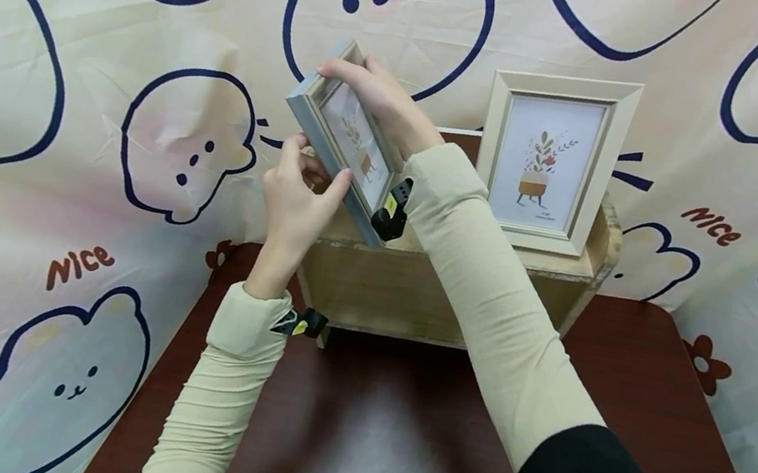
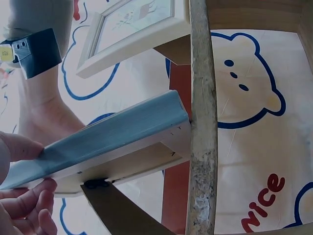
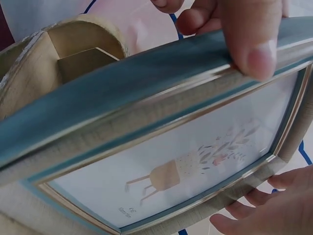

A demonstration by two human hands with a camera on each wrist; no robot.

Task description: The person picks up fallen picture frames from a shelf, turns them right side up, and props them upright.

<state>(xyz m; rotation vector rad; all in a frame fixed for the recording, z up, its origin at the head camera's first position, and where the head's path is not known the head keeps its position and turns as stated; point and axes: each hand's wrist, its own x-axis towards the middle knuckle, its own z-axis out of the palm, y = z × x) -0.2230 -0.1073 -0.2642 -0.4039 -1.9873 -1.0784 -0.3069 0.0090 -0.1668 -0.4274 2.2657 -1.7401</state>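
Note:
A blue-edged picture frame (image 1: 346, 142) with a potted-plant print is held tilted over the left end of a wooden shelf unit (image 1: 406, 296). My left hand (image 1: 297, 201) pinches its lower left edge; in the right wrist view that thumb (image 3: 259, 56) lies on the blue side. At the upper edge, my right hand (image 1: 394, 108) grips the same frame, its fingers partly hidden behind it. In the left wrist view an easel leg (image 2: 124, 208) sticks out from the frame's back.
A cream picture frame (image 1: 488, 154) with a similar print stands upright on the shelf's right end. The shelf unit sits at the back of a dark red-brown table (image 1: 629, 416). Bear-printed cloth (image 1: 92, 93) hangs behind and at both sides.

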